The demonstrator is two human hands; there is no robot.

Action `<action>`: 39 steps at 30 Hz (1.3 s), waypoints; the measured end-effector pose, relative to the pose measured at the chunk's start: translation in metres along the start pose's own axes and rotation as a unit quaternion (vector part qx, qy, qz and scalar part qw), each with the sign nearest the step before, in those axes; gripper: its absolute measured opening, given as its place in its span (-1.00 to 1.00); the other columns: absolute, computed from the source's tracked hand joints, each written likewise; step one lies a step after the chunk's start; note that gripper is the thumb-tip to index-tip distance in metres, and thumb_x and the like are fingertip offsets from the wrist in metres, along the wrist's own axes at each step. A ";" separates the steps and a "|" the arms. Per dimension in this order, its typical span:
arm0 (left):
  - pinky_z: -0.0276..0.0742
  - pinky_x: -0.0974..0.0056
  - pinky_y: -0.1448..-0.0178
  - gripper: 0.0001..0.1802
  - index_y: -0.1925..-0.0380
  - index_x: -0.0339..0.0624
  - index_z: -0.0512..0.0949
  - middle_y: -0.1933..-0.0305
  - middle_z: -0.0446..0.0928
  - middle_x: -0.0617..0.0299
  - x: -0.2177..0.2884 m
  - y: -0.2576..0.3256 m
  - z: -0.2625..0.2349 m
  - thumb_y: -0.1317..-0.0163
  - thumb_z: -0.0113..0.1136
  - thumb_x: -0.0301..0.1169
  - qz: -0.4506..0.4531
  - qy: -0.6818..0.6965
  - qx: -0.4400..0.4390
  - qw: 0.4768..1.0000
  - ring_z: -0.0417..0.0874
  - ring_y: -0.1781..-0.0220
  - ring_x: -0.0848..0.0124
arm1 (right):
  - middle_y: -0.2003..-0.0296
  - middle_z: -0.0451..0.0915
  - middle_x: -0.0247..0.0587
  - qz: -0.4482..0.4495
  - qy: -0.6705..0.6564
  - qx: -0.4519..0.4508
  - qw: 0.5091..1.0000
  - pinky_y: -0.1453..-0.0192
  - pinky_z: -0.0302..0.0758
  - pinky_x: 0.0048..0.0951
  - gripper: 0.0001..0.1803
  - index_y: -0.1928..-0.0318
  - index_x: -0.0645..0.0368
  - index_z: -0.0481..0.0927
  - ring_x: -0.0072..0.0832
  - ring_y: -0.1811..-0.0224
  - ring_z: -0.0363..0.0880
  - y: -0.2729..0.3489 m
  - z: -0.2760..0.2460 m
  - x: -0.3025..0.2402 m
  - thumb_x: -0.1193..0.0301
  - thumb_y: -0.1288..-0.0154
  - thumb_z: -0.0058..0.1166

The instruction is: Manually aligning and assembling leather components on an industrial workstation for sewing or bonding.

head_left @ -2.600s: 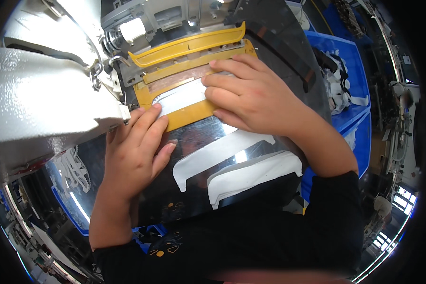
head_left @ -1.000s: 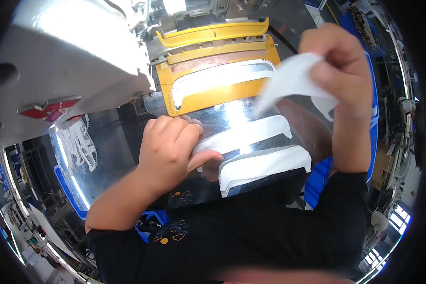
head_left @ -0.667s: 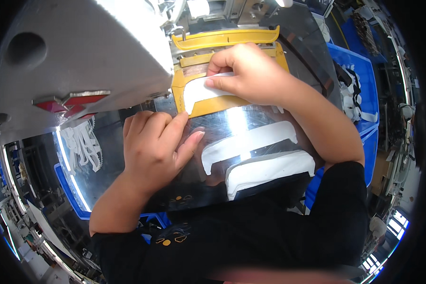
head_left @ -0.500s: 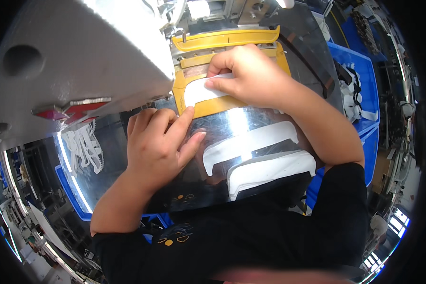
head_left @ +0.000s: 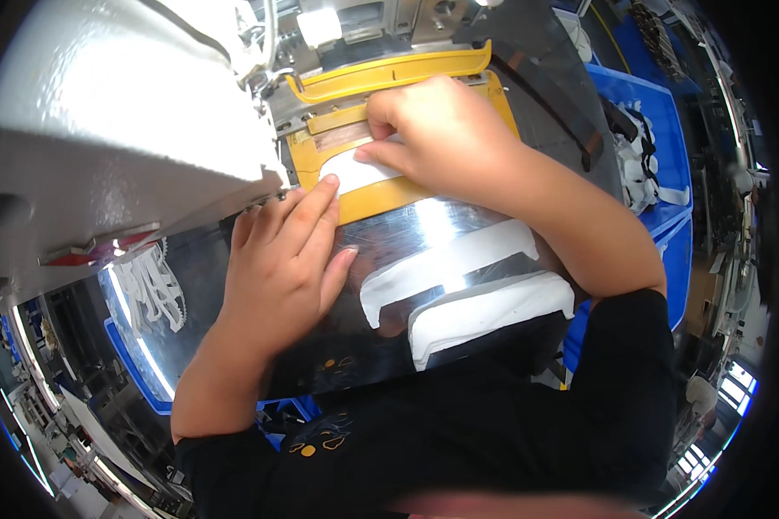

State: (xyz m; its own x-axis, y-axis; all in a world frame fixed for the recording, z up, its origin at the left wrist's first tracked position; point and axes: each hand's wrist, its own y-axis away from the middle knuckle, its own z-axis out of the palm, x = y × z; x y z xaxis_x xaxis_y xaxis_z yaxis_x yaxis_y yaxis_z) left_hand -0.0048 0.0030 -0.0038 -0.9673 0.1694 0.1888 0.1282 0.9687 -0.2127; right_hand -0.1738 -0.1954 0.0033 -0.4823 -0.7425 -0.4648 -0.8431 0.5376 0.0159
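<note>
A white curved cut piece (head_left: 342,171), seemingly fabric, lies on a yellow template plate (head_left: 381,202) under the machine. My right hand (head_left: 446,130) is closed over its far edge, thumb and curled fingers pinching it; the hand hides the piece's right part. With fingers stretched out, my left hand (head_left: 281,264) rests its index fingertip on the near left end of the piece. Behind both hands stands a raised yellow clamp bar (head_left: 394,74). Nearer me on the metal table lie a single white cut piece (head_left: 448,264) and a stack of similar pieces (head_left: 493,317).
A big white machine arm (head_left: 138,130) fills the upper left, close to my left hand. White toothed strips (head_left: 151,285) lie at the table's left. A dark strap (head_left: 550,108) runs beyond my right forearm. On the right, a blue bin (head_left: 679,147) holds white and black pieces.
My left index fingertip has moved from the plate's near edge onto the white piece, and its fingers lie closer together. The right hand keeps its pinch. The whole view has shifted slightly.
</note>
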 end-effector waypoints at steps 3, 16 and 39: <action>0.39 -0.01 -0.53 -0.50 -0.19 -0.24 0.70 -0.48 0.62 0.16 -0.005 -0.003 -0.005 -0.26 0.49 -0.30 0.019 0.006 -0.036 0.999 0.57 -0.47 0.10 | 0.31 0.79 0.00 0.009 0.016 0.011 1.000 0.02 0.69 -0.08 -0.60 0.18 0.17 0.80 -0.05 0.17 0.82 0.004 -0.008 0.006 0.07 -0.31 0.50; 0.37 -0.06 -0.51 -0.31 -0.46 -0.02 0.61 -0.39 0.62 0.26 0.000 -0.004 0.004 -0.36 0.44 -0.09 -0.014 -0.038 -0.051 0.998 0.58 -0.41 0.12 | 0.39 0.75 -0.07 0.151 -0.099 -0.018 0.983 0.21 0.58 -0.30 -0.62 0.26 0.22 0.78 -0.31 0.36 0.73 0.050 -0.051 0.067 0.11 -0.37 0.47; 0.34 -0.10 -0.58 -0.41 -0.26 -0.29 0.64 -0.59 0.52 0.12 0.002 -0.005 -0.005 -0.37 0.45 -0.13 -0.046 -0.024 -0.106 0.993 0.46 -0.57 0.00 | 0.48 0.67 -0.05 0.181 -0.025 -0.056 0.982 0.26 0.55 -0.22 -0.59 0.41 0.18 0.66 -0.17 0.40 0.69 0.061 -0.065 0.071 0.14 -0.21 0.57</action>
State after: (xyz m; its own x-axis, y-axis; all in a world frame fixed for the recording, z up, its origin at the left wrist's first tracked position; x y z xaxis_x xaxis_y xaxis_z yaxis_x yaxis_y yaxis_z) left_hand -0.0062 -0.0005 0.0025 -0.9857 0.0747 0.1509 0.0771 0.9970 0.0105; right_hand -0.2749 -0.2414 0.0287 -0.7456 -0.4888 -0.4528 -0.6405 0.7132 0.2848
